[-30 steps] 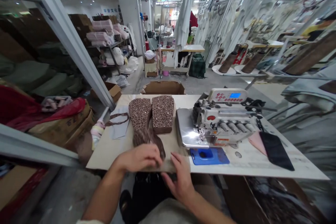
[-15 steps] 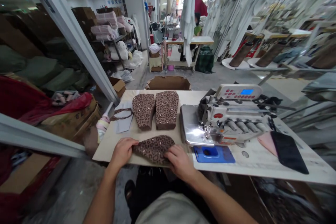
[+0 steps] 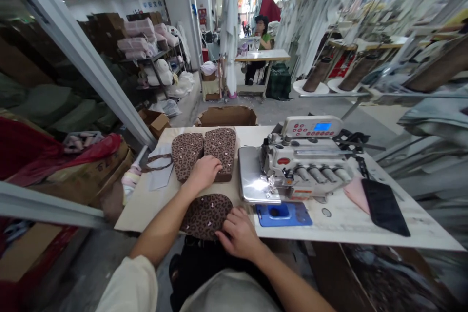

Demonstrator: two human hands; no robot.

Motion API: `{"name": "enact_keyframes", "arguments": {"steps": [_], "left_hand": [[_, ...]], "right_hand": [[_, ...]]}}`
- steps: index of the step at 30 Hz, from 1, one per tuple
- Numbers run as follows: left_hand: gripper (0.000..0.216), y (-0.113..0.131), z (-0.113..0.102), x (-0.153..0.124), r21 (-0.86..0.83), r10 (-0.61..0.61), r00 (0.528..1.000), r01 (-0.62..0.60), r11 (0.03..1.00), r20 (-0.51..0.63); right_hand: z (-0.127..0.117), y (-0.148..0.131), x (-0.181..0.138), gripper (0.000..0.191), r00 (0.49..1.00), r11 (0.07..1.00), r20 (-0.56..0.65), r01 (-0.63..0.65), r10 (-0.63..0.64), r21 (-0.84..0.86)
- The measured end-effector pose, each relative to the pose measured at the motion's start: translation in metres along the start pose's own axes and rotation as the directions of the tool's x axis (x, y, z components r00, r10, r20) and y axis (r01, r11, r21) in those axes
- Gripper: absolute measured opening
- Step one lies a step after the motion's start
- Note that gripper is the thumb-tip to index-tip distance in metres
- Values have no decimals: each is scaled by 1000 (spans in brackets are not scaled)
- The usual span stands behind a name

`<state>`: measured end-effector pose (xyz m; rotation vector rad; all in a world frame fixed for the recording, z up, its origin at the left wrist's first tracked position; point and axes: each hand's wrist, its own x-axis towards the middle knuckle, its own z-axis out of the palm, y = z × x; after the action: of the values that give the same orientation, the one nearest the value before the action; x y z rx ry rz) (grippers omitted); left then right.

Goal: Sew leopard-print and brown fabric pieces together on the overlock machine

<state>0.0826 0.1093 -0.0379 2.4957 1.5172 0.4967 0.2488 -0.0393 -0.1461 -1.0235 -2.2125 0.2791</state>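
Observation:
My left hand (image 3: 205,171) reaches over the right-hand stack of leopard-print fabric pieces (image 3: 220,142). Its fingers are bent and close together, tips on the top of the stack; whether they pinch a piece is hidden. Beside it lies a second stack of the same brown print (image 3: 186,151). At the table's front edge, a single leopard-print fabric piece (image 3: 206,214) lies spread out, partly under my left forearm. My right hand (image 3: 239,231) grips that piece's right edge between thumb and fingers.
An overlock sewing machine (image 3: 303,156) with a metal plate stands to the right. Before it lies a blue tray (image 3: 284,214); farther right is a black phone-like slab (image 3: 385,207). A brown strip loop (image 3: 159,162) rests on grey sheets at left. An open carton (image 3: 226,117) stands beyond the table.
My left hand has let go of the front fabric piece's left side and moved forward onto the right-hand stack. The piece now lies flatter. My right hand stays at its right edge.

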Motion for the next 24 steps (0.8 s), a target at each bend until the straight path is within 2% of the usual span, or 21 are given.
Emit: {"name": "enact_keyframes", "arguments": {"steps": [2, 4, 5, 7, 9, 11, 12, 13, 14, 16, 17, 18, 19, 20, 21, 22, 24], "left_hand": [[9, 5, 0, 16, 79, -89, 991, 82, 994, 95], [8, 7, -2, 28, 97, -146, 984, 136, 986, 100], [13, 7, -3, 32, 91, -168, 982, 161, 983, 82], [24, 8, -6, 33, 85, -231, 972, 227, 970, 39], [29, 12, -9, 20, -18, -239, 970, 240, 971, 37], [29, 19, -14, -9, -263, -101, 987, 132, 956, 127], [31, 21, -18, -28, -420, 45, 982, 38, 907, 185], [32, 22, -23, -50, -557, 210, 944, -35, 830, 254], [36, 21, -27, -73, -670, 354, 882, -60, 740, 312], [41, 12, -36, -116, -798, 540, 750, -28, 602, 381], [43, 5, -39, -135, -832, 564, 737, -5, 554, 371], [45, -3, -40, -152, -854, 523, 787, 9, 520, 327], [47, -12, -38, -166, -855, 424, 863, 19, 518, 275], [48, -21, -35, -178, -838, 275, 937, 34, 545, 216], [46, -30, -30, -187, -800, 101, 982, 66, 597, 157], [41, -38, -23, -194, -740, -62, 992, 122, 662, 109], [29, -52, -6, -201, -582, -285, 958, 250, 774, 33]], "right_hand": [[-2, 1, 0, 18, 1000, 999, -26, -16, 18, 49], [-4, 2, 1, 8, 998, 992, -42, -38, 43, 120], [-5, 2, 1, 14, 997, 986, -50, -43, 51, 161], [-3, 5, 1, 46, 996, 970, -70, -42, 60, 239], [2, 9, -2, 77, 991, 952, -88, -73, 103, 299], [10, 14, -6, 100, 973, 927, -107, -159, 205, 339], [13, 16, -8, 107, 959, 914, -117, -202, 257, 352], [15, 18, -10, 110, 948, 903, -127, -229, 291, 363], [15, 18, -10, 108, 944, 899, -133, -235, 302, 370], [9, 16, -9, 82, 964, 906, -115, -180, 241, 384], [4, 13, -8, 61, 983, 904, -84, -117, 166, 412], [-2, 10, -5, 42, 997, 885, -29, -52, 74, 463], [-9, 7, -2, 28, 999, 848, 43, -5, -21, 531], [-15, 4, 1, 22, 989, 803, 116, 7, -95, 595], [-21, 1, 6, 23, 975, 771, 185, -25, -121, 636], [-25, 0, 11, 27, 965, 767, 250, -101, -80, 634], [-29, -1, 22, 36, 924, 810, 338, -335, 182, 480]]}}
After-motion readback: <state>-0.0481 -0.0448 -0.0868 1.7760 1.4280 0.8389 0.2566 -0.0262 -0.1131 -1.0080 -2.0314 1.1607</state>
